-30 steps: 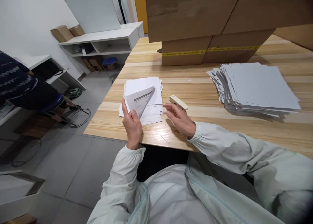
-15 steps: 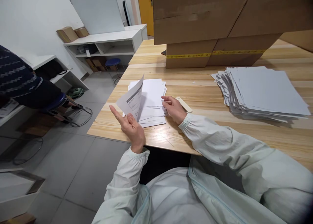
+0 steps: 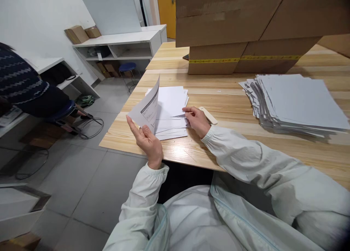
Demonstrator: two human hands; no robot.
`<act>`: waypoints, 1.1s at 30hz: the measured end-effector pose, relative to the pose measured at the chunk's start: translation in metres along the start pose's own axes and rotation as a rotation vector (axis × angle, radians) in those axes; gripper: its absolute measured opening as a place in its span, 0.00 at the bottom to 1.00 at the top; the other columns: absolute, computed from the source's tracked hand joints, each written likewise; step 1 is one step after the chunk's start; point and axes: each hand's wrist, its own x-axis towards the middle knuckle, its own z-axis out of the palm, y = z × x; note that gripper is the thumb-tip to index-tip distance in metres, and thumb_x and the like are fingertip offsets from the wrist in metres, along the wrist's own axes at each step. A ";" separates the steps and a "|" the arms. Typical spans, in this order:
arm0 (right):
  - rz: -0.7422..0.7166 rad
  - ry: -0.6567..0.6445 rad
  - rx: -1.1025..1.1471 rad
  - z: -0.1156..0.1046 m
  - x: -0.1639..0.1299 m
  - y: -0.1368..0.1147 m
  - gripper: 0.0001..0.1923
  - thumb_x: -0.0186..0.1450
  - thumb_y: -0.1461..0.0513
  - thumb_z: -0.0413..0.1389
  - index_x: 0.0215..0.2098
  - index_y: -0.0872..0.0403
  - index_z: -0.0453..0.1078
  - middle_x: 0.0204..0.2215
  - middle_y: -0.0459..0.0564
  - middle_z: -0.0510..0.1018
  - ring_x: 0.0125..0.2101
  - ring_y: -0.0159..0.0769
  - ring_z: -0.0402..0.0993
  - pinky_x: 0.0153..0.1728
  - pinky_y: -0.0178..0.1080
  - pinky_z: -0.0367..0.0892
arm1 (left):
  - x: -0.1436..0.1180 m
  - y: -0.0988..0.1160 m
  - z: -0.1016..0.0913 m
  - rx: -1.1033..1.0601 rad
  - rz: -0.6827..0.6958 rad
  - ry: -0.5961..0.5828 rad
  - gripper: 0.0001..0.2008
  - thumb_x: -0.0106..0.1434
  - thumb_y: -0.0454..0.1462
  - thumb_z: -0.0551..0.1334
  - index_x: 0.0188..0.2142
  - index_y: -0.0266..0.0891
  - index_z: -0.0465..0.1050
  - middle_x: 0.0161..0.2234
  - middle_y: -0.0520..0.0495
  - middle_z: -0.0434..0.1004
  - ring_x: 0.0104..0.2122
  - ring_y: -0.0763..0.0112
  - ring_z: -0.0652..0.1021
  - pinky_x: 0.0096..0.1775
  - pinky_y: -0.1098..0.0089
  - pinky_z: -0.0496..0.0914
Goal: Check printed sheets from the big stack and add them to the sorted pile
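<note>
My left hand (image 3: 147, 139) grips the lower left edge of a printed sheet of paper (image 3: 146, 108), thumb in front and fingers behind. That sheet stands tilted up, its dark header bar and small print facing me. Beneath it, a small stack of white paper (image 3: 171, 97) lies on the wooden table, its edges uneven. At the stack's right edge my right hand (image 3: 197, 120) pinches the side of a white sheet, lifting it slightly. Just beyond this hand rests a cream-coloured oblong object (image 3: 209, 115), partly hidden by it.
A thick, ragged stack of paper (image 3: 300, 101) sits on the right of the table (image 3: 226, 149). Large cardboard boxes (image 3: 213, 61) rise behind it. On the left, a person (image 3: 23, 83) sits on a stool near white shelves (image 3: 133, 39). The table's left edge is close to my left hand.
The printed sheet is raised a little higher and my left fingers have closed in on its edge. My right hand now lifts the side of a sheet slightly. The view has shifted a bit.
</note>
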 end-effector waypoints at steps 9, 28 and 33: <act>0.114 0.021 0.123 0.007 0.009 -0.016 0.14 0.56 0.60 0.59 0.38 0.57 0.79 0.29 0.49 0.79 0.27 0.31 0.69 0.32 0.36 0.67 | 0.001 -0.011 0.005 -0.033 0.033 0.038 0.30 0.73 0.45 0.51 0.71 0.45 0.47 0.66 0.37 0.64 0.62 0.65 0.71 0.60 0.62 0.67; 0.449 -0.395 0.214 -0.088 -0.076 -0.026 0.28 0.50 0.41 0.67 0.25 0.57 0.74 0.20 0.49 0.76 0.20 0.33 0.70 0.21 0.36 0.66 | -0.098 0.022 -0.020 0.083 0.520 -0.739 0.25 0.69 0.28 0.50 0.62 0.43 0.67 0.53 0.44 0.80 0.58 0.63 0.76 0.61 0.57 0.71; 0.186 -0.280 0.300 -0.087 -0.088 -0.016 0.19 0.54 0.50 0.68 0.36 0.56 0.80 0.30 0.50 0.83 0.28 0.36 0.75 0.28 0.38 0.70 | -0.076 0.027 -0.039 -0.072 0.015 -0.513 0.21 0.70 0.37 0.57 0.62 0.46 0.66 0.61 0.42 0.72 0.59 0.63 0.75 0.61 0.61 0.69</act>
